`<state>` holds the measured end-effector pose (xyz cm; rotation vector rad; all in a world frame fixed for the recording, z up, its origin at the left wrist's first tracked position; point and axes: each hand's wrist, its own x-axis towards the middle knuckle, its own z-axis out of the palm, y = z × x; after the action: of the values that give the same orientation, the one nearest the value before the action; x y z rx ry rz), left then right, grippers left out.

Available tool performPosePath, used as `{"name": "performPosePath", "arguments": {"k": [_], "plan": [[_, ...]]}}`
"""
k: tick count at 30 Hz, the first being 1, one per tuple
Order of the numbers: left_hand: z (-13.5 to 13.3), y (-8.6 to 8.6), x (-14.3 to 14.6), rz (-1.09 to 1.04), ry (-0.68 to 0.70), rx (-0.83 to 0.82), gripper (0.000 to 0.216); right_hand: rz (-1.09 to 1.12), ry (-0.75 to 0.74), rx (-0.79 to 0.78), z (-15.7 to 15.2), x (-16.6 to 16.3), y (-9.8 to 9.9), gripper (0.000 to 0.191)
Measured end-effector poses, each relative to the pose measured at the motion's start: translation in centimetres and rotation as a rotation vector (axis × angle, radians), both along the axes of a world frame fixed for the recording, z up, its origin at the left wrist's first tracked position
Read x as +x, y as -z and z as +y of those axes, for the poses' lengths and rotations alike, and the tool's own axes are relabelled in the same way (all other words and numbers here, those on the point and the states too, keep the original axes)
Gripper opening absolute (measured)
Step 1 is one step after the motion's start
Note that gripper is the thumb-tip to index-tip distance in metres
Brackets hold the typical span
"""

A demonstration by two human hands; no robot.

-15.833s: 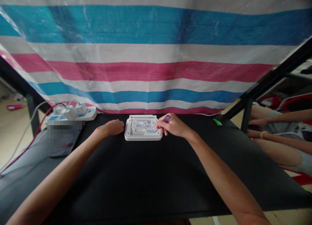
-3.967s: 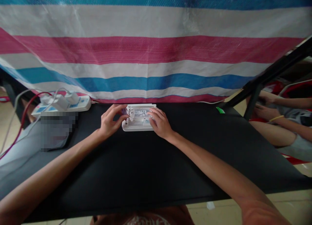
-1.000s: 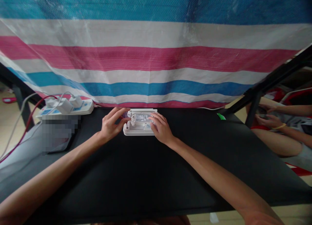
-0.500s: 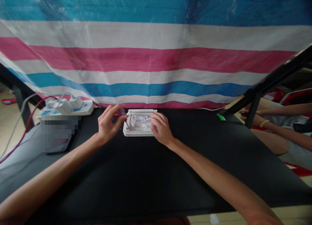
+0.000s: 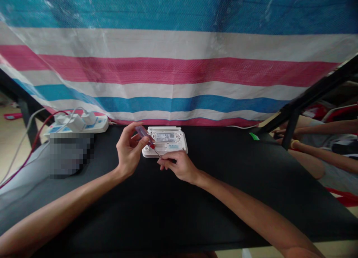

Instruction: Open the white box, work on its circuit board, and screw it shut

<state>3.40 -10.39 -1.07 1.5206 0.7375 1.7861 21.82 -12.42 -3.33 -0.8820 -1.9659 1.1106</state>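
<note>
My left hand (image 5: 129, 150) grips a screwdriver (image 5: 144, 134) by its clear purplish handle, which has a red collar. The thin metal shaft slants down to the right. At its tip the fingers of my right hand (image 5: 180, 165) are pinched together; whether something small sits between them is too small to make out. Behind both hands a white router-like device (image 5: 183, 140) lies on the black table with its vented, labelled underside up. A white bar, perhaps a folded antenna, runs along its far edge.
A white power strip (image 5: 100, 124) with plugs and cables stands at the left, near a blurred-out dark object (image 5: 71, 155). A green scrap (image 5: 254, 136) lies at the right on the black table (image 5: 134, 217). Striped sheeting hangs behind. Another person's arms (image 5: 321, 153) show beyond the right edge.
The screwdriver has come up off the device's left side and tilted, its tip now toward the right. My right hand has left the device and closed at the tip.
</note>
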Motion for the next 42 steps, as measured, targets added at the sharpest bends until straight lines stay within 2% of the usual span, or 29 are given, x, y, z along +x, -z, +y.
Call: {"name": "performPosePath", "arguments": {"k": [3, 7, 9, 11, 17, 22, 29, 33, 35, 37, 39, 42], "plan": [[1.0, 0.1, -0.5, -0.058, -0.005, -0.095, 0.037, -0.078, 0.045, 0.021, 1.0, 1.0, -0.6, 0.021], [3.0, 0.2, -1.5, -0.129, -0.051, -0.224, 0.04, -0.292, 0.29, 0.172, 3.3, 3.5, -2.2, 0.011], [3.8, 0.3, -1.8, -0.147, -0.072, -0.274, 0.04, -0.407, 0.43, 0.178, 4.5, 5.1, -3.0, 0.008], [4.1, 0.5, -2.0, -0.151, -0.073, -0.304, 0.04, -0.548, 0.494, 0.17, 5.6, 6.5, -3.4, 0.006], [4.5, 1.1, -2.2, -0.086, -0.1, -0.246, 0.042, -0.97, 0.372, 0.192, 7.3, 8.7, -2.1, 0.018], [4.5, 1.2, -2.2, -0.04, -0.111, -0.208, 0.042, -1.136, 0.333, 0.18, 7.2, 8.3, -1.0, 0.022], [5.0, 1.3, -2.4, -0.023, -0.129, -0.171, 0.041, -1.126, 0.337, 0.155, 7.2, 7.9, -0.4, 0.023], [6.5, 0.9, -2.5, -0.012, -0.23, -0.12, 0.039, -1.124, 0.36, 0.16, 7.2, 8.2, -0.8, 0.011], [7.4, 0.6, -2.3, -0.013, -0.239, -0.087, 0.038, -1.09, 0.419, 0.189, 7.0, 8.0, -1.3, 0.009], [8.4, 0.4, -1.9, 0.009, -0.232, -0.053, 0.038, -0.96, 0.516, 0.281, 6.6, 7.5, -1.5, 0.012], [9.3, 0.4, -1.6, 0.052, -0.233, -0.02, 0.038, -0.734, 0.587, 0.417, 6.1, 6.6, -1.2, 0.016], [10.2, 0.6, -1.4, 0.129, -0.255, 0.02, 0.038, -0.44, 0.542, 0.601, 5.1, 5.0, 0.3, 0.017]]}}
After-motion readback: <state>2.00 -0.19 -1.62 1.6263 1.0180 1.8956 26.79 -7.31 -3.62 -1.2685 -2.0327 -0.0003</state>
